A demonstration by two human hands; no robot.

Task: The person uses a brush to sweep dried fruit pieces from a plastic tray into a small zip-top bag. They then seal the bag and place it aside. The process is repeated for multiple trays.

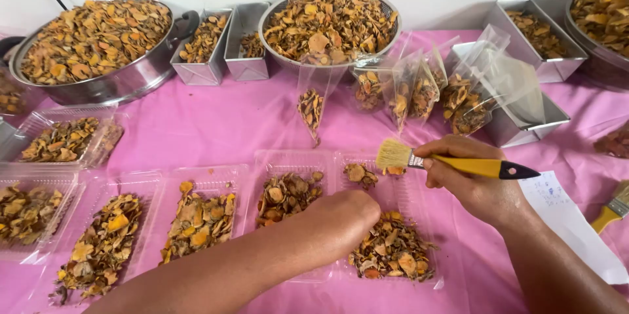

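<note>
The right hand [468, 179] closes its fingers around a yellow-handled brush [452, 162], bristles over a clear tray [400, 189] of dried orange chips [392, 252]. The left hand [344, 219] curls above the same tray; what it grips is hidden. Behind stands a metal bowl [327, 25] on pink cloth [216, 124].

Bright, even light; sharp, soft shadows.

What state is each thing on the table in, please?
Brush: held in right hand, bristles over a tray.
Left hand: reaching into tray, grip hidden.
Trays: open, partly filled with slices.
Bags: open, part full.
Bowl: heaped.
Pot: heaped.
</note>
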